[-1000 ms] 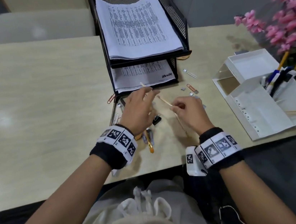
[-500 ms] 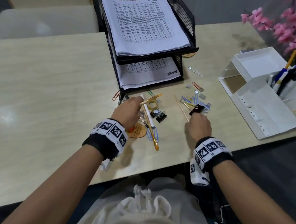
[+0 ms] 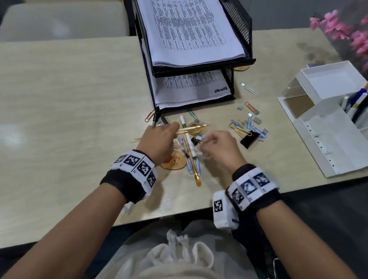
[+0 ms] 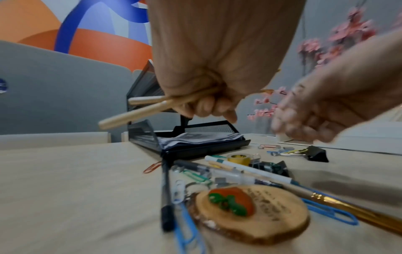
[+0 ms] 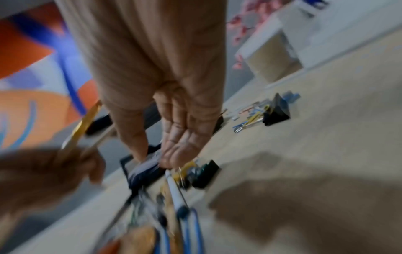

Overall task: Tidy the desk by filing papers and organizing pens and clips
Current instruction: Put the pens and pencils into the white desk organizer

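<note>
My left hand (image 3: pixel 171 133) grips two thin gold-and-wood brushes (image 3: pixel 192 128); their pale handles (image 4: pixel 132 111) stick out of the fist in the left wrist view. My right hand (image 3: pixel 203 148) hovers just right of it, over a heap of pens and clips, and holds nothing. The right wrist view is blurred, with the fingers (image 5: pixel 182 142) straight and pointing down at a white pen (image 5: pixel 175 190). On the desk lie that white pen (image 3: pixel 188 138), another gold brush (image 3: pixel 195 170), blue paper clips (image 3: pixel 190 165) and a small black binder clip (image 3: pixel 196 140).
A black mesh tray (image 3: pixel 248 25) with stacked papers (image 3: pixel 186 22) stands behind the heap. To the right lie loose paper clips (image 3: pixel 245 124) and a large black binder clip (image 3: pixel 249 139). A white organizer (image 3: pixel 341 132) with pens (image 3: pixel 365 99) stands far right. A wooden disc (image 3: pixel 173 163) lies under my left wrist.
My right hand left the clip pile on the right and moved left to the pen heap, next to my left hand. The left hand still holds the brushes.
</note>
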